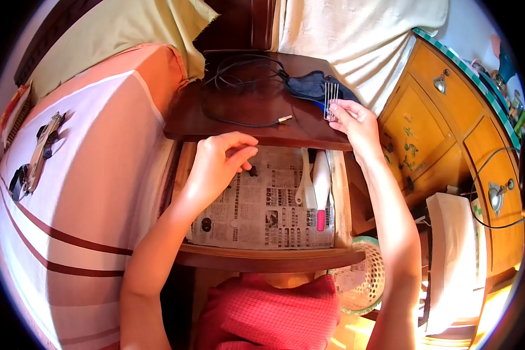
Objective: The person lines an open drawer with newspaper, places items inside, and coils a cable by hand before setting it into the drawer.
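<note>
The right hand is pinched on a pronged metal piece at one o'clock, over the counter; its prongs could be snagged on the dark cloth behind. The left hand's fingertips are apart.

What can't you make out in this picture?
All in the head view:
- Lower part of the pronged metal piece: covered by the right hand's fingers.
- Back of the open drawer: hidden under the dark tabletop.
- Small text on the newspaper: too small to read.
- Items on the yellow cabinet: small, crowded, partly lost at the dark right edge.
</note>
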`<state>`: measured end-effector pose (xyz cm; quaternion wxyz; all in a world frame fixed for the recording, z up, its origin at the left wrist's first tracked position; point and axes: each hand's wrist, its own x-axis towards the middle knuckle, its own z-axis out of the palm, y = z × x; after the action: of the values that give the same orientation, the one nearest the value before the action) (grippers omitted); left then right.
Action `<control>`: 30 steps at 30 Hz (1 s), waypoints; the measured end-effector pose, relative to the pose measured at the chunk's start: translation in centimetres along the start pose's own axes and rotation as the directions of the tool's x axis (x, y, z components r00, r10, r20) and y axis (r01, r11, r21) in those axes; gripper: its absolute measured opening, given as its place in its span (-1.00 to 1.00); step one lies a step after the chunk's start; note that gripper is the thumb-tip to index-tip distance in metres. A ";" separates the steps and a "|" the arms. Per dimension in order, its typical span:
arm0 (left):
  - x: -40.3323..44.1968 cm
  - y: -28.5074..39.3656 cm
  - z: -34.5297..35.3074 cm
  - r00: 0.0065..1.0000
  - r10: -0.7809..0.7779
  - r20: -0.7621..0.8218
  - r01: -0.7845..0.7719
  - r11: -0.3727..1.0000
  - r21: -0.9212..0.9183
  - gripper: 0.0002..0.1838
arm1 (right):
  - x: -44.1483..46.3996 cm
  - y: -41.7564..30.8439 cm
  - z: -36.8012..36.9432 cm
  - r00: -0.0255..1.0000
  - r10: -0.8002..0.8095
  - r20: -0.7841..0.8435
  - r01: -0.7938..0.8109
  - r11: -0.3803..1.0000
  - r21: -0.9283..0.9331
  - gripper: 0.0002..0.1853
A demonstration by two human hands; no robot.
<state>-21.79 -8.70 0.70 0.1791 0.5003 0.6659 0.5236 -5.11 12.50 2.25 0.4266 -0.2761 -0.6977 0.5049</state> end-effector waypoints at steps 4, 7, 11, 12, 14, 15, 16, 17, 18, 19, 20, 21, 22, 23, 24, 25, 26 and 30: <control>1.3 0.4 0.6 0.998 0.061 0.002 -0.061 0.998 -0.026 -0.83 | -0.4 -0.3 -0.1 0.984 0.129 0.123 -0.144 0.982 0.124 -0.75; 1.8 0.9 0.9 0.996 0.085 0.018 -0.084 0.996 -0.040 -0.83 | -1.7 -1.7 0.1 0.989 0.130 0.065 -0.133 0.990 0.045 -0.73; 2.1 0.7 1.2 0.996 0.031 0.086 -0.023 0.995 -0.097 -0.82 | -2.4 -1.5 -0.1 0.980 0.136 0.147 -0.152 0.983 0.104 -0.71; 2.2 0.5 1.3 0.993 0.018 0.118 -0.004 0.994 -0.113 -0.80 | -2.6 -1.5 -0.1 0.980 0.138 0.146 -0.154 0.982 0.105 -0.71; 2.4 0.5 1.9 0.994 0.008 0.108 0.013 0.980 -0.197 -0.78 | -2.9 -1.7 0.3 0.968 0.157 0.198 -0.178 0.980 0.091 -0.73; 2.5 0.4 2.4 0.995 -0.001 0.096 0.028 0.959 -0.281 -0.76 | -3.0 -1.2 0.4 0.978 0.055 0.202 -0.058 0.998 0.007 -0.74; 2.6 0.3 2.8 0.995 -0.005 0.096 0.032 0.959 -0.281 -0.76 | -3.0 -1.0 0.5 0.960 -0.018 0.279 0.029 0.999 -0.037 -0.73; 2.9 0.1 3.3 0.997 0.054 0.049 -0.037 0.955 -0.295 -0.73 | -3.2 -1.1 0.6 0.934 0.040 0.355 -0.028 0.999 -0.040 -0.72; 3.2 0.1 3.6 0.994 0.113 0.002 -0.107 0.946 -0.305 -0.70 | -3.3 -1.4 0.8 0.899 0.096 0.428 -0.084 0.995 -0.048 -0.71; 3.5 0.2 3.7 0.993 0.119 0.003 -0.117 0.983 -0.140 -0.68 | -3.4 -1.2 1.0 0.887 0.119 0.445 -0.130 0.991 -0.006 -0.74; 4.0 0.0 3.8 0.993 0.119 0.004 -0.117 0.983 -0.140 -0.68 | -3.4 -1.2 1.1 0.888 0.119 0.445 -0.130 0.991 -0.007 -0.74; 4.5 -0.1 4.0 0.914 0.405 -0.035 -0.391 0.900 0.194 -0.66 | -3.6 -1.1 1.1 0.886 0.114 0.449 -0.132 0.991 0.010 -0.76; 4.8 -0.1 4.2 0.757 0.653 0.027 -0.574 0.646 0.503 -0.64 | -3.7 -1.0 1.1 0.885 0.109 0.454 -0.135 0.991 0.026 -0.78; 4.9 -0.2 4.7 0.775 0.632 0.025 -0.552 0.656 0.515 -0.65 | -3.8 -0.9 1.1 0.876 0.110 0.470 -0.137 0.990 0.025 -0.81; 5.1 -0.3 4.8 0.775 0.632 0.026 -0.553 0.657 0.512 -0.65 | -4.0 -0.8 1.0 0.877 0.112 0.467 -0.138 0.990 0.024 -0.81; 5.5 -0.6 4.9 0.766 0.639 0.076 -0.564 0.610 0.557 -0.70 | -4.2 -0.6 0.9 0.879 0.112 0.464 -0.133 0.991 0.014 -0.81; 5.8 -0.8 4.9 0.757 0.641 0.125 -0.573 0.559 0.599 -0.75 | -4.4 -0.4 0.8 0.880 0.112 0.462 -0.128 0.992 0.004 -0.81; 6.8 -0.5 4.5 0.758 0.639 0.131 -0.606 0.616 0.504 -0.84 | -4.9 0.3 0.6 0.888 0.169 0.429 -0.248 0.959 0.137 -0.84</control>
<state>-21.56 -0.48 0.43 -0.1754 0.7122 0.5708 0.3691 -3.25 8.32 0.37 0.2368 -0.1954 -0.6873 0.6583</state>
